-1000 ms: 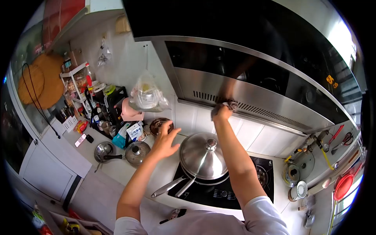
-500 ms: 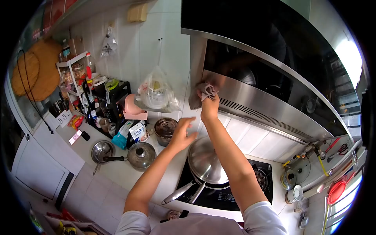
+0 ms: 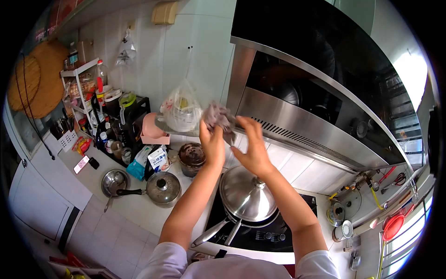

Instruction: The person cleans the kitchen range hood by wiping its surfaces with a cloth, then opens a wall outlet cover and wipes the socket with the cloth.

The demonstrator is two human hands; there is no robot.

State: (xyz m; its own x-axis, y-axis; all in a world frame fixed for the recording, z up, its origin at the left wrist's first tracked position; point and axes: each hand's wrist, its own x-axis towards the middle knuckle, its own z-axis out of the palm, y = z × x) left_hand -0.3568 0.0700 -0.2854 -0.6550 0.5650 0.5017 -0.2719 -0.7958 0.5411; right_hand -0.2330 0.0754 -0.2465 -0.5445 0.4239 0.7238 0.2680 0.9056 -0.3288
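A crumpled grey-brown cloth (image 3: 218,117) is bunched in the fingers of my left hand (image 3: 213,146), raised in front of the tiled wall. Just to the right, my right hand (image 3: 254,151) is open, thumb and fingers apart, close to the hanging edge of the cloth. Behind my right hand is the slanted steel front of the range hood (image 3: 288,118). Below both hands, a wok with a domed steel lid (image 3: 244,197) sits on the black gas stove (image 3: 297,237).
A lidded pan (image 3: 163,188), a steel bowl (image 3: 114,182) and a dark-stained pot (image 3: 191,156) stand on the left counter. A filled plastic bag (image 3: 181,109) hangs on the wall. Bottles crowd a black rack (image 3: 139,109). A red strainer (image 3: 393,227) hangs at the right.
The cloth has gone from my right hand, which held it at the hood's left edge, into my left hand. My right hand has come down and opened; my left hand has risen.
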